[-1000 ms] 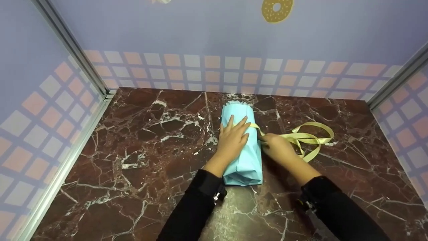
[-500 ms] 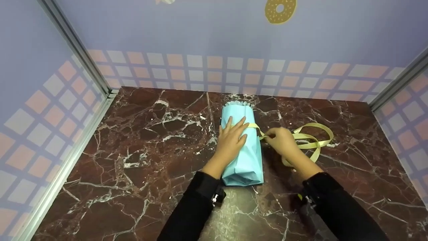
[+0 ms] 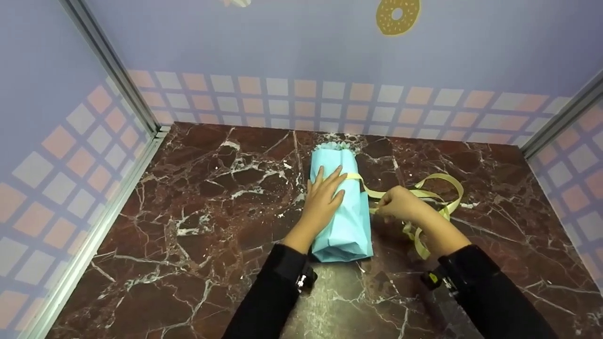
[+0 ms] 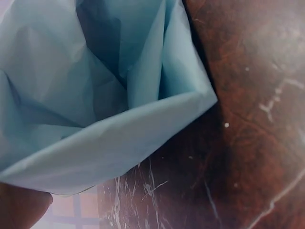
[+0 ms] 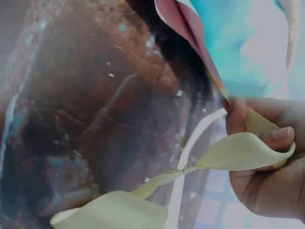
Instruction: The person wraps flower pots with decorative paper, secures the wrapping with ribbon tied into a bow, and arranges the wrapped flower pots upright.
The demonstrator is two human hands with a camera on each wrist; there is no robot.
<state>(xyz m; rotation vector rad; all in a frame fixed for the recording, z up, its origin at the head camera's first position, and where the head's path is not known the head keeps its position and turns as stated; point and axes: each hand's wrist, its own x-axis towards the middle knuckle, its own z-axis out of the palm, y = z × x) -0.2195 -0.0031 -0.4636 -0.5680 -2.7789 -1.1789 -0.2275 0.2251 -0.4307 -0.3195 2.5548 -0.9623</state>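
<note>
A bundle wrapped in light blue paper [image 3: 346,235] lies lengthwise on the marble-patterned surface, pale frilly tips [image 3: 335,146] showing at its far end. My left hand [image 3: 320,200] rests on top of it, fingers spread over the yellow ribbon [image 3: 354,176] that crosses the paper. Just right of the bundle, my right hand [image 3: 400,203] pinches a part of this ribbon between thumb and fingers. In the right wrist view, a twisted length of ribbon [image 5: 238,150] trails from that hand [image 5: 257,188]. The left wrist view looks into the paper's open, folded near end [image 4: 133,138].
Loose ribbon loops [image 3: 456,188] lie to the right of the bundle, partly behind the right hand. A lilac back wall [image 3: 301,47] with a checkered band closes off the far edge, and side panels [image 3: 70,155] stand left and right.
My right hand has lifted off the bundle's side and shifted slightly right and nearer, drawing on the ribbon. A ribbon strand now runs visibly behind it, and the loops have shifted. The left hand stays put.
</note>
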